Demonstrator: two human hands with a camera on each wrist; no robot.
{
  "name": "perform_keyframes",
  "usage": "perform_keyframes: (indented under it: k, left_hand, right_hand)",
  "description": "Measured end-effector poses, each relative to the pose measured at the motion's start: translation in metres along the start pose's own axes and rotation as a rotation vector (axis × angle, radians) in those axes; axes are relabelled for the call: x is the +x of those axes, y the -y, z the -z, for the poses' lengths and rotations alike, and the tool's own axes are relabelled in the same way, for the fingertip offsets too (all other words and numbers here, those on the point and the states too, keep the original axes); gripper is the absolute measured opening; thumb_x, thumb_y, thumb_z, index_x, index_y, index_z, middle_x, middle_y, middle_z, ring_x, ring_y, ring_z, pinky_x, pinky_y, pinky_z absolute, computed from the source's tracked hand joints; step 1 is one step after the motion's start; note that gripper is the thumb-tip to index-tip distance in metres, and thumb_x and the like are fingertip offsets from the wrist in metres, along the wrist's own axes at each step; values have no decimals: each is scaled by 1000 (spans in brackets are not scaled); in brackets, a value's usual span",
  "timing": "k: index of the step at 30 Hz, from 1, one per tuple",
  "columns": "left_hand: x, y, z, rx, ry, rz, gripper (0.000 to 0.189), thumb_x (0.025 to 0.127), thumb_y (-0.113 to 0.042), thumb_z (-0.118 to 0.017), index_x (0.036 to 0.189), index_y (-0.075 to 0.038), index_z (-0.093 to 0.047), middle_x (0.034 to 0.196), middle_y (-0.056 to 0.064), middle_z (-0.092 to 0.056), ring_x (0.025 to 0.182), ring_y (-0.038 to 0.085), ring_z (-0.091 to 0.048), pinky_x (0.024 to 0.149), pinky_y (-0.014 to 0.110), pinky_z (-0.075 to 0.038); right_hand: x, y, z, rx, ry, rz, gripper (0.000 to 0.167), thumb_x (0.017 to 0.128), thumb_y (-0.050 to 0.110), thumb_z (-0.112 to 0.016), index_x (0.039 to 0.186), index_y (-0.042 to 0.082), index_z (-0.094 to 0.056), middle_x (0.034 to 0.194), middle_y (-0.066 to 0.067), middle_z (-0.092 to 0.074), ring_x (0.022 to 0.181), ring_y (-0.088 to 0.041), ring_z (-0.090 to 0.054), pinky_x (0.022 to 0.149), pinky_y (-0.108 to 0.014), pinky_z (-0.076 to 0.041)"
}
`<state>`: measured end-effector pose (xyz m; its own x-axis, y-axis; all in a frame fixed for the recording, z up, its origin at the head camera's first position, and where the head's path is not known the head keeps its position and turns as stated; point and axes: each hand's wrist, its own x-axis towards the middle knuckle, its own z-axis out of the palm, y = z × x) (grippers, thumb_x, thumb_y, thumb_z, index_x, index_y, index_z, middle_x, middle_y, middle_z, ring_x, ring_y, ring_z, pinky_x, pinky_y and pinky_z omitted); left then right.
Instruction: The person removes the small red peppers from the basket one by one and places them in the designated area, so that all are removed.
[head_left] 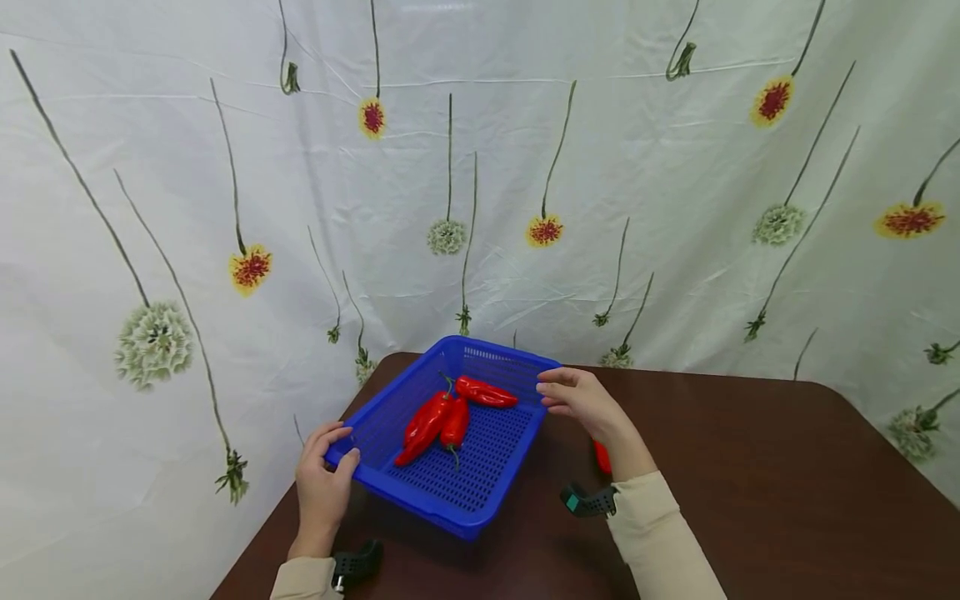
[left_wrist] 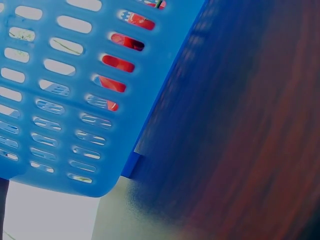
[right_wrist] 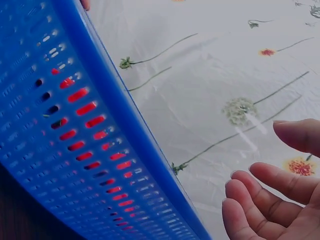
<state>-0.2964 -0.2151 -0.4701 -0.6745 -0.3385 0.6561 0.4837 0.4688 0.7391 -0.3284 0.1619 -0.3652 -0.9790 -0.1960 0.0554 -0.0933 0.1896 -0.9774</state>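
A blue plastic basket [head_left: 487, 454] with slotted walls sits at the left part of the brown table, its front side seeming raised off the top. Several glossy red peppers [head_left: 426, 423] lie inside; their red shows through the slots in both wrist views. My left hand [head_left: 322, 487] grips the basket's left front corner, thumb and fingers about the rim. My right hand [head_left: 587, 406] is beside the back right rim. In the right wrist view its fingers [right_wrist: 270, 207] are loosely bent and apart from the basket, holding nothing.
Another red pepper [head_left: 602, 457] lies on the table, partly hidden behind the right forearm. The brown table [head_left: 757, 483] stretches to the right. A white cloth [head_left: 495, 275] with printed flowers hangs behind it and along the left side.
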Motion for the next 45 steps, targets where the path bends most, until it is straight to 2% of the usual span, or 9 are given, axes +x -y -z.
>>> perform_keyframes:
  k: [4, 10, 18, 25, 30, 33, 45]
  left_hand:
    - [0, 0, 1, -7, -3, -5, 28, 81, 7, -68, 109, 4, -71, 126, 14, -64, 109, -3, -50, 74, 7, -37]
    - [1, 2, 0, -2, -11, -3, 29, 80, 8, -69, 109, 3, -72, 125, 14, -64, 109, -5, -49, 74, 6, -37]
    - [3, 3, -1, -19, 1, 16, 29, 80, 8, -70, 108, 3, -72, 126, 12, -64, 108, -4, -50, 73, 6, -37]
    - [5, 3, -2, -9, 5, 20, 29, 81, 7, -70, 109, 3, -71, 126, 14, -64, 109, -5, -48, 78, 4, -37]
    - [8, 4, -3, -10, 4, 14, 29, 81, 7, -70, 109, 3, -71, 127, 15, -64, 110, -6, -48, 81, 3, -36]
    - [13, 8, -7, -18, 7, 10, 29, 80, 8, -70, 108, 3, -72, 126, 14, -65, 110, -6, -48, 79, 4, -36]
    - [29, 19, -18, -45, 34, 3, 28, 80, 9, -68, 108, 5, -71, 123, 13, -63, 108, -4, -50, 75, 4, -38]
  right_hand:
    - [6, 3, -7, -13, 28, 0, 42, 99, 17, -59, 134, -6, -56, 139, -26, -55, 110, -27, -64, 100, -44, -51]
    - [13, 13, -16, -37, 38, 1, 41, 99, 20, -61, 133, -2, -58, 137, -21, -58, 112, -28, -63, 100, -44, -51]
    - [21, 31, -23, -47, 65, -46, 40, 98, 19, -61, 134, 0, -59, 135, -18, -59, 107, -26, -64, 99, -43, -51]
    - [33, 38, -29, -138, 108, -61, 40, 98, 21, -62, 133, 2, -60, 134, -17, -61, 109, -29, -65, 101, -47, -50]
    - [42, 40, -34, -202, 131, -91, 37, 96, 23, -65, 127, 4, -63, 129, -14, -64, 102, -24, -66, 96, -42, -54]
    - [50, 41, -36, -222, 141, -114, 36, 95, 24, -67, 126, 4, -64, 127, -13, -65, 100, -22, -66, 94, -41, -54]
    - [80, 53, -45, -257, 246, -149, 43, 95, 23, -67, 133, 4, -60, 129, -13, -65, 108, -26, -65, 100, -44, -51]
